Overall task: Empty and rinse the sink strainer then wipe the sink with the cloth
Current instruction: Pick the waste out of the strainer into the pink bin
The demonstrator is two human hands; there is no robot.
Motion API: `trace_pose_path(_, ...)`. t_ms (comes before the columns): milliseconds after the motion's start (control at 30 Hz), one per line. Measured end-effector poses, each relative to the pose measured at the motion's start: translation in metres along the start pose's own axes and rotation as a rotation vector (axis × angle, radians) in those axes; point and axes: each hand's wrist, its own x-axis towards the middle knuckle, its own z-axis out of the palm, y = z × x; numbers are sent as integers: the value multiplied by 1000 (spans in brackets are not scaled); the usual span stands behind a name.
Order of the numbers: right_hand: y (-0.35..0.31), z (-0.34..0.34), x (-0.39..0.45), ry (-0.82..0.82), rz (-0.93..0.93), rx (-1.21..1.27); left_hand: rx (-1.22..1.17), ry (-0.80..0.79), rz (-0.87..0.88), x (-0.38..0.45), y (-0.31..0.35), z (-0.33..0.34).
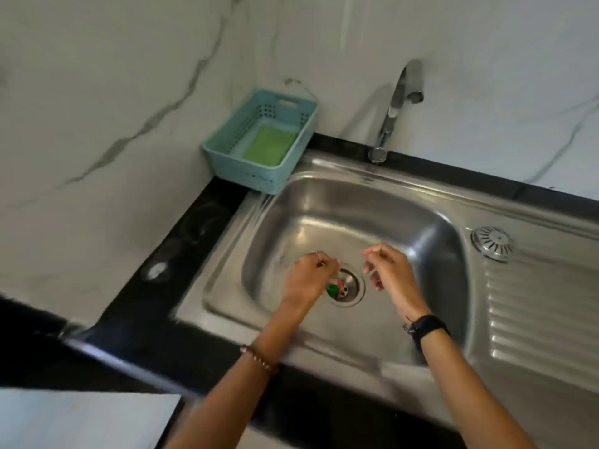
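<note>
A round metal strainer (351,291) sits in the drain of the steel sink (340,202), with green, pink and white scraps in it. My left hand (308,277) hovers over the strainer's left edge, fingers curled, and covers part of it. Whether it touches the strainer I cannot tell. My right hand (387,268) hangs just right of the drain, fingers loosely bent and empty. A green cloth (270,145) lies in a teal basket (227,157) at the sink's back left corner.
A chrome tap (393,108) rises behind the basin, spout pointing right, no water running. A round metal cap (492,243) sits on the ribbed draining board (544,319) to the right. Black counter (181,241) borders the sink on the left, with marble wall behind.
</note>
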Motion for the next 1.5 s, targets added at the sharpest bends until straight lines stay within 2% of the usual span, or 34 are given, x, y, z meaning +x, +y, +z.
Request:
trace_pose_path(67,21,48,3,-80,103,-148,317,94,-119,4,-45,-37)
trace_pose_path(133,48,100,0,-191,159,-281,489,139,-228,0,-97,-65)
trace_pose_path(233,88,173,-11,-353,184,-492,691,114,-330,-11,-169,-89)
trace_pose_path(367,148,262,-13,-524,132,-774,825,65,-406,-3,-257,-106)
trace_pose_path(467,224,313,3,-539,112,-875,854,37,-445,28,-339,-86)
trace_pose_path(533,252,322,12,-523,76,-927,831,32,-448,40,-367,-76)
trace_pose_path(667,364,343,40,-604,34,-1062,769,30,-502,77,-458,-39)
trace_pose_path(767,427,336,51,-594,91,-992,709,51,-563,88,-509,-14)
trace_pose_path(833,445,323,59,-527,172,-802,645,80,-578,89,-523,-5)
trace_pose_path(900,442,307,64,-420,242,-573,586,137,-556,87,-520,-4)
trace_pose_path(1000,401,280,66,-311,297,-359,453,213,-489,78,-482,-19)
trace_pose_path(1067,350,258,66,-258,340,-243,302,267,-414,71,-434,-35)
trace_pose_path(1167,255,221,45,-229,351,-127,98,261,-287,51,-340,-54)
trace_pose_path(1300,123,158,-20,-157,231,35,-30,219,-88,-2,-196,-56)
trace_pose_path(1500,0,60,-101,-18,-35,341,-172,169,227,-80,-50,-30)
